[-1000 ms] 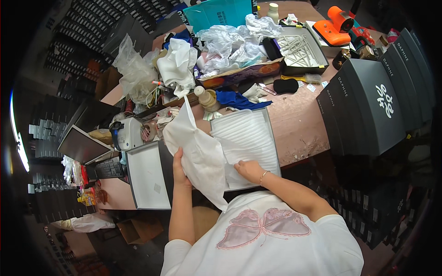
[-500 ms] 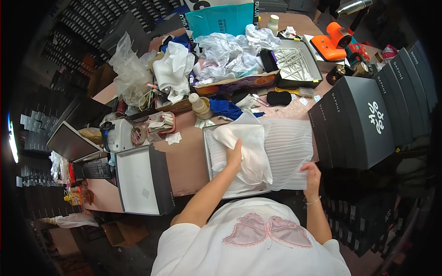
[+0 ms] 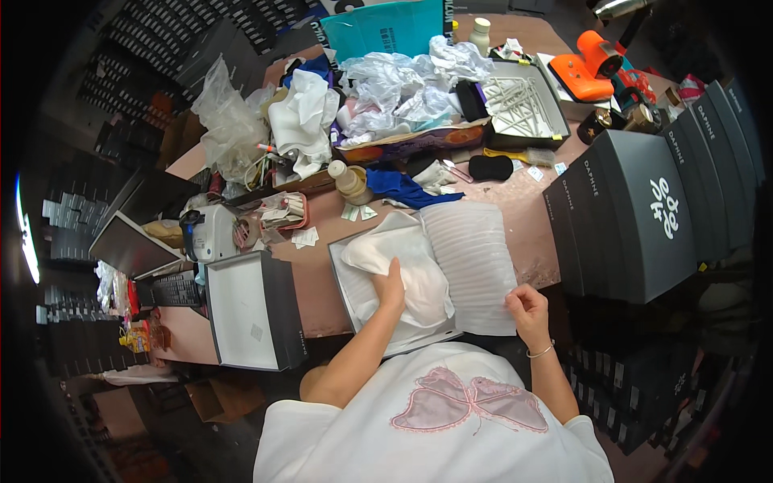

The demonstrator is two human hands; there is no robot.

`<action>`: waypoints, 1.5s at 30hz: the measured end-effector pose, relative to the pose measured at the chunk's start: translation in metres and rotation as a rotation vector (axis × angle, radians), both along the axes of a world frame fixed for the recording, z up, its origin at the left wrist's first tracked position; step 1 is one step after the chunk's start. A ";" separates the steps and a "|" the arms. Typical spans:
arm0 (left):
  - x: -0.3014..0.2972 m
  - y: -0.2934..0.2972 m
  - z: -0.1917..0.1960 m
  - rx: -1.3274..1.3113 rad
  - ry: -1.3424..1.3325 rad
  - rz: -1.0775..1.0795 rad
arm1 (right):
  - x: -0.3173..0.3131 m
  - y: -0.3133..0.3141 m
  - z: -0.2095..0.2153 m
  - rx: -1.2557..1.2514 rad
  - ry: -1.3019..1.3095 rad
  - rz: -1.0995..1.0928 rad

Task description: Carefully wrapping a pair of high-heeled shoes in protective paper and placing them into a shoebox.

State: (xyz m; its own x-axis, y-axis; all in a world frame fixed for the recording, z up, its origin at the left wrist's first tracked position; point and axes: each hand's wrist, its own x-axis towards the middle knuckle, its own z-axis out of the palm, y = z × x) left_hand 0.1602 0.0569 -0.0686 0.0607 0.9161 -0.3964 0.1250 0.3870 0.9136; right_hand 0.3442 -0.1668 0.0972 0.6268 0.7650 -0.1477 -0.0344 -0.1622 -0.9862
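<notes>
A grey shoebox (image 3: 342,282) lies at an angle in front of me, lined with white tissue paper. Inside rests a bundle wrapped in thin white paper (image 3: 419,282); what it contains is hidden. My left hand (image 3: 390,288) grips the bundle's near left side, thumb on top, other fingers mostly out of sight. A ribbed white foam sheet (image 3: 471,262) spreads over the box's right side and past it. At the sheet's lower right edge, my right hand (image 3: 529,314) is closed in a pinch on it.
A box lid (image 3: 245,314) stands at the left beside a label printer (image 3: 211,233). Stacked grey shoeboxes (image 3: 620,217) rise at the right. Behind are a cream bottle (image 3: 350,183), a blue cloth (image 3: 411,191), crumpled paper (image 3: 386,88) and an orange tape dispenser (image 3: 584,76).
The shoebox has shifted left and turned, with the wrapped bundle and foam sheet moving along. My left hand has gone left with the bundle; my right hand has moved slightly left.
</notes>
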 end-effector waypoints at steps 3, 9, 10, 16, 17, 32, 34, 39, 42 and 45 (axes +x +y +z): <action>-0.022 -0.020 0.022 -0.157 -0.326 -0.009 | 0.009 -0.006 0.007 0.128 0.029 0.032; 0.018 0.003 0.028 -0.066 0.099 0.126 | -0.022 0.018 0.052 0.240 0.075 0.246; 0.003 0.000 0.017 -0.035 0.002 0.063 | -0.031 0.022 0.065 0.279 0.215 0.367; -0.099 -0.011 0.121 0.586 0.532 -0.636 | -0.118 0.106 0.058 0.163 0.348 0.959; -0.118 -0.006 0.123 0.423 0.581 -0.874 | -0.130 0.118 0.045 0.081 0.266 1.063; -0.090 0.004 0.078 1.116 0.715 -1.447 | -0.117 0.207 -0.054 -0.543 -0.943 0.870; -0.080 0.009 0.081 0.928 0.775 -1.522 | -0.116 0.209 -0.057 -0.578 -0.860 0.881; -0.078 -0.002 0.107 0.599 0.800 -1.500 | -0.123 0.210 -0.068 -0.404 -1.073 0.737; -0.089 -0.010 0.100 0.649 0.767 -1.484 | -0.136 0.214 -0.087 -0.358 -1.186 0.713; -0.116 -0.033 0.064 1.004 0.531 -1.144 | -0.133 0.234 -0.125 -0.400 -1.065 0.763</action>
